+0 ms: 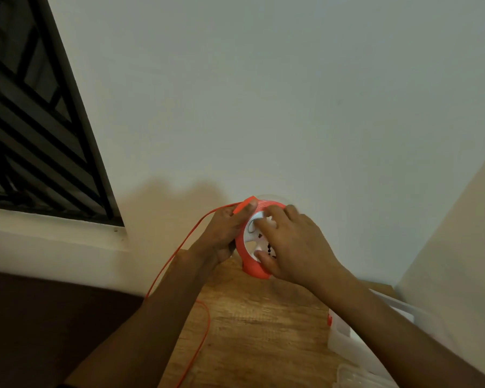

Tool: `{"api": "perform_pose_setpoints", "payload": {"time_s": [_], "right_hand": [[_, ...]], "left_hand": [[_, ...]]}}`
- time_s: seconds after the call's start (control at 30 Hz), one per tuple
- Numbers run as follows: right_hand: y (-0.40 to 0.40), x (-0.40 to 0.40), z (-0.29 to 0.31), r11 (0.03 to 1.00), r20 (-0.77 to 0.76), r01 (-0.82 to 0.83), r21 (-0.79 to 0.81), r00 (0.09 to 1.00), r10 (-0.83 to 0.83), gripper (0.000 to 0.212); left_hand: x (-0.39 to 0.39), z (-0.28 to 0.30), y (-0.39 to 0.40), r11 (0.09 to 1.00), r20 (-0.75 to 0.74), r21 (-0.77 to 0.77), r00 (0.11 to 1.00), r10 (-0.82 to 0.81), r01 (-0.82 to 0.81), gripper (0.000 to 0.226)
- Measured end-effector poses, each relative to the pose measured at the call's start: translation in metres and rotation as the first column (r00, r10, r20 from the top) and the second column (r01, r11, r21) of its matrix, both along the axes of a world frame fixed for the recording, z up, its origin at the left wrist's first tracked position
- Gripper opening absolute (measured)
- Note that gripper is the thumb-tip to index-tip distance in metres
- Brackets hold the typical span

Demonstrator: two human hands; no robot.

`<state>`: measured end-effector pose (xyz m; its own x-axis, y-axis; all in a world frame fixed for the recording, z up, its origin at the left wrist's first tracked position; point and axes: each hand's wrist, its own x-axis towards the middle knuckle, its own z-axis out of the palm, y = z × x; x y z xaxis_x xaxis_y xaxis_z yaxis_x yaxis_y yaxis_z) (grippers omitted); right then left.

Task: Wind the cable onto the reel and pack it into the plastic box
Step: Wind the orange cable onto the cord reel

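Observation:
An orange and white cable reel (253,268) is held up above the far end of the wooden table (252,326). My left hand (224,233) grips its left rim, thumb on the orange edge. My right hand (294,245) lies over the white face of the reel, fingers in its hub openings. An orange cable (177,257) runs from the reel's top down past my left forearm and loops over the table toward the lower edge of the view. The clear plastic box (345,343) sits at the right, partly hidden under my right forearm.
A pale wall rises right behind the table. A barred window (31,121) with a white sill is at the left. A dark surface (39,326) lies left of the table. Another wall closes the right side.

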<state>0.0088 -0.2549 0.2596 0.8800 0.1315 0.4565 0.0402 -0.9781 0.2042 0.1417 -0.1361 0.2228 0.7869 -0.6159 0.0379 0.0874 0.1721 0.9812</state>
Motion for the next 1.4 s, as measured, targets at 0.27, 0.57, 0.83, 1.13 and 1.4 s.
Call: {"api": "perform_pose_setpoints", "payload": {"time_s": [0.27, 0.57, 0.83, 1.13, 1.4], "right_hand": [[0.017, 0.011, -0.005, 0.991, 0.073, 0.131, -0.041, 0.989, -0.128, 0.059], [-0.001, 0.03, 0.012, 0.971, 0.106, 0.234, 0.041, 0.966, -0.237, 0.043], [0.001, 0.028, 0.012, 0.974, 0.273, -0.02, 0.225, 0.961, -0.043, 0.01], [-0.023, 0.002, 0.007, 0.967, -0.097, -0.221, -0.128, 0.973, 0.21, 0.058], [-0.008, 0.004, 0.001, 0.945, -0.055, -0.199, -0.261, 0.98, 0.191, 0.056]], "left_hand": [[-0.005, -0.006, -0.002, 1.0, -0.046, -0.009, 0.999, -0.024, 0.024, 0.041], [-0.009, -0.001, -0.003, 0.999, -0.029, -0.049, 0.999, 0.016, -0.017, 0.05], [-0.01, 0.004, -0.009, 0.998, 0.014, -0.063, 1.0, 0.028, -0.027, 0.035], [0.008, -0.005, 0.007, 0.996, -0.013, -0.014, 0.996, -0.085, 0.085, 0.05], [0.003, -0.008, -0.003, 0.989, 0.054, 0.061, 0.989, -0.135, 0.132, 0.053]]}}
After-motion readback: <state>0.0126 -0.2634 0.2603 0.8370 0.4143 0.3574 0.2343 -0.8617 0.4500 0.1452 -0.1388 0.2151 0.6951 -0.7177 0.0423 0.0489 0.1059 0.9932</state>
